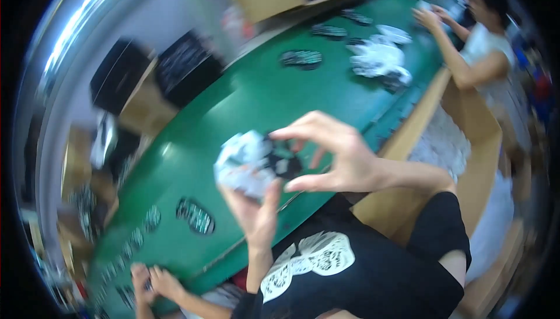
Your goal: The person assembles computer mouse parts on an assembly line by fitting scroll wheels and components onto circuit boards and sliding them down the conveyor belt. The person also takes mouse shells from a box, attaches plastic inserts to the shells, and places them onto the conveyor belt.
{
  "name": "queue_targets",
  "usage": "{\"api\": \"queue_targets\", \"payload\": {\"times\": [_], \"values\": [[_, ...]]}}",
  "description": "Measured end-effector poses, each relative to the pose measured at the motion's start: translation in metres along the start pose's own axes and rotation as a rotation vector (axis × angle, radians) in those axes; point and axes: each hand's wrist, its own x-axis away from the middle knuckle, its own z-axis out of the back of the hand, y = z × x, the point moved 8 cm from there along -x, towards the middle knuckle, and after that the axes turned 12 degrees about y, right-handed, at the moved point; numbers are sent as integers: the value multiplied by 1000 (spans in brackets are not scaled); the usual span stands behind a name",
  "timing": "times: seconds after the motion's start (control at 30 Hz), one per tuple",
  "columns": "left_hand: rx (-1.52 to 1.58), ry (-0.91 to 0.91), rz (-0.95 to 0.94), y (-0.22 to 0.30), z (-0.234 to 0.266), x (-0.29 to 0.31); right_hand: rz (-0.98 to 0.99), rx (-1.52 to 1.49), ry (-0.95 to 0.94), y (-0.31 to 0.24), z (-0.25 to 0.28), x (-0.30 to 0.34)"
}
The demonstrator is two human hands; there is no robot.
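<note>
In front of my chest, above the near edge of the green table (227, 106), I hold a crumpled whitish sheet (245, 164) with a dark piece (284, 164) at its right side. My left hand (254, 214) supports the sheet from below, thumb up against it and fingers mostly hidden behind it. Over the dark piece curves my right hand (335, 155), index fingertip at its upper edge and thumb by its lower edge. Motion blur hides what kind of thing the dark piece is, and whether it is inside or beside the sheet.
Dark oval pieces with green marks (195, 217) lie on the table. A crumpled white pile (379, 56) rests farther along. An open carton (402, 150) with white material stands at my right. Co-workers' hands (154, 281) are lower left; another person (484, 44) works upper right.
</note>
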Motion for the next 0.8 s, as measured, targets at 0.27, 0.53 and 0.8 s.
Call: {"api": "queue_targets", "payload": {"times": [0.27, 0.53, 0.8], "values": [[-154, 85, -138, 6, 20, -9, 134, -55, 51, -1, -35, -7], [-276, 18, -349, 9, 12, -14, 231, 33, 87, -1, -50, -10], [-171, -117, -410, 16, 7, -8, 114, -62, 113, 12, -46, -3]]}}
